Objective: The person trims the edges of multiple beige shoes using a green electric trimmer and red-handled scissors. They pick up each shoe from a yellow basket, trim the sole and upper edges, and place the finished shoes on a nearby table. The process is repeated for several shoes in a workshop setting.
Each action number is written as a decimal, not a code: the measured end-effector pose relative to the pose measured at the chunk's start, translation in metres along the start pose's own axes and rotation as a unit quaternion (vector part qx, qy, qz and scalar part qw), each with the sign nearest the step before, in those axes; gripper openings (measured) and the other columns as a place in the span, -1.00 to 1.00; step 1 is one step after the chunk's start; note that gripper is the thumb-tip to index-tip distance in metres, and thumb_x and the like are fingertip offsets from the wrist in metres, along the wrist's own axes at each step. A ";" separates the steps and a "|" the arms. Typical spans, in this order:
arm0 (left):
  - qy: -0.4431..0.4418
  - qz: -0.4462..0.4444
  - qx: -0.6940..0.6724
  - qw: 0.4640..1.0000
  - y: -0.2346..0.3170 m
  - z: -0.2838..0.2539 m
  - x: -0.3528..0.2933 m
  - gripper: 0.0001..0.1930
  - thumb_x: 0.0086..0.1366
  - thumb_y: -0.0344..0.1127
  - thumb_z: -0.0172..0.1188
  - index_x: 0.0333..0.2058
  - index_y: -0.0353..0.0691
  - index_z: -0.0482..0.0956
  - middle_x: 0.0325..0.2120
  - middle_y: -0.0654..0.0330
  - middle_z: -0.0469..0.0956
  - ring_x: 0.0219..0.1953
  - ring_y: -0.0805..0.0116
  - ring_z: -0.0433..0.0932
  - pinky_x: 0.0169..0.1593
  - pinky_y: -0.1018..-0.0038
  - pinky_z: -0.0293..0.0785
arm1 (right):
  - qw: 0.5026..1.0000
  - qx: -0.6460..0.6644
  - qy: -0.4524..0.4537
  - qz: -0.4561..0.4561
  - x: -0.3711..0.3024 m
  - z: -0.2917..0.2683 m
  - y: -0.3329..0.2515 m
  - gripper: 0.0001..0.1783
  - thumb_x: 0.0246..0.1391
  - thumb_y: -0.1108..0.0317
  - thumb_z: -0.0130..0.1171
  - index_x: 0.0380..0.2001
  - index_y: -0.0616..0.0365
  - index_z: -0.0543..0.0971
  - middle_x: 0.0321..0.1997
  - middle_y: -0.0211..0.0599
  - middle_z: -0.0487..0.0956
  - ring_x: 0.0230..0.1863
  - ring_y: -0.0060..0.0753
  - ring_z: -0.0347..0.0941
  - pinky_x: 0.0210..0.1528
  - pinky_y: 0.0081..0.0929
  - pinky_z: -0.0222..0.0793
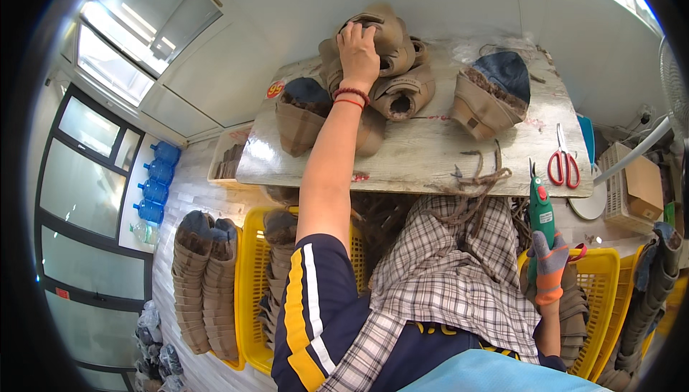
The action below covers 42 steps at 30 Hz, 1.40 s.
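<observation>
My left hand (358,55) reaches across the worktable, its fingers curled over the top piece (387,30) of a pile of tan, fur-lined caps (400,98). Fur shows in several round openings of that pile. Beside my left forearm lies another tan cap (298,123) with dark blue lining. A further fur-edged cap (484,101) sits on the table's right half. Low at the right, my gloved right hand (548,266) is closed around green electric snips (541,213), their thin tip pointing up. The glove is grey and orange.
Red-handled scissors (563,162) lie on the worktable (430,166) near its right edge. Brown cords (477,180) hang over the front edge. Yellow baskets (251,277) with stacked caps flank my lap. A white fan (671,98) stands at the right; blue bottles (154,191) line the left.
</observation>
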State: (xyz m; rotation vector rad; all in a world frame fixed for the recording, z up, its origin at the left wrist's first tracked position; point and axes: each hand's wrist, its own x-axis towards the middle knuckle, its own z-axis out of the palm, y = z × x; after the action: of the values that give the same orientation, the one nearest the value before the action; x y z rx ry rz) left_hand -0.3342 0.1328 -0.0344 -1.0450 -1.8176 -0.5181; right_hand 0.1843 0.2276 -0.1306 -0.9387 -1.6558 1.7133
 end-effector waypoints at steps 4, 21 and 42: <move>-0.027 -0.103 -0.142 0.984 -0.008 0.016 -0.003 -0.51 0.14 -0.60 0.05 0.09 -0.25 0.33 0.17 -0.06 0.19 0.30 -0.07 0.02 0.30 0.13 0.02 | 1.000 -0.010 0.004 -0.009 0.000 -0.007 0.006 -0.70 0.02 0.29 0.22 -0.24 0.25 0.46 -0.52 -0.48 0.44 -0.55 -0.67 0.29 -0.48 -0.65 0.22; 0.132 -0.313 -0.254 0.906 0.060 -0.001 -0.064 -0.89 0.17 -0.55 0.05 -0.30 -0.28 0.39 -0.31 0.08 0.36 -0.31 0.20 0.37 -0.18 0.36 0.35 | 0.996 -0.032 0.033 -0.071 0.006 -0.004 0.009 -0.66 0.09 0.12 0.18 -0.34 0.21 0.45 -0.66 -0.48 0.38 -0.64 -0.65 0.26 -0.55 -0.65 0.16; 0.016 -0.601 -0.700 0.386 0.219 0.086 -0.107 -0.65 -0.01 -0.67 0.23 -0.19 -0.33 0.45 -0.24 0.14 0.54 -0.25 0.30 0.50 -0.09 0.42 0.43 | 0.998 -0.019 0.047 -0.037 0.022 -0.021 -0.006 -0.72 0.07 0.20 0.19 -0.39 0.23 0.47 -0.63 -0.47 0.42 -0.61 -0.67 0.28 -0.53 -0.67 0.16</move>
State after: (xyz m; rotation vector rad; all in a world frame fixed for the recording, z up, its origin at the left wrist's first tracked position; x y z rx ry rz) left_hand -0.1761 0.2671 -0.1878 -0.1697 -1.4385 -3.3065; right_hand 0.1879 0.2579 -0.1265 -0.9486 -1.6477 1.5696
